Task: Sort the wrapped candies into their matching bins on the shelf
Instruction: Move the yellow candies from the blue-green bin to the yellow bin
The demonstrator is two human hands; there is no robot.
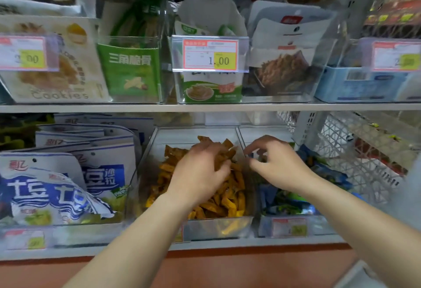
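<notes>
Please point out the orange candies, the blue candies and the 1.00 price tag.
orange candies (227,201), head view, on the pile's front part.
blue candies (267,196), head view, on a wrapper at the pile's left side.
1.00 price tag (210,55), head view, on the tag's middle.

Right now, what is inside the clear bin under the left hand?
The clear bin holds a loose pile of orange-wrapped candies. The left hand grips some and covers those beneath it; the bin's floor is hidden.
</notes>
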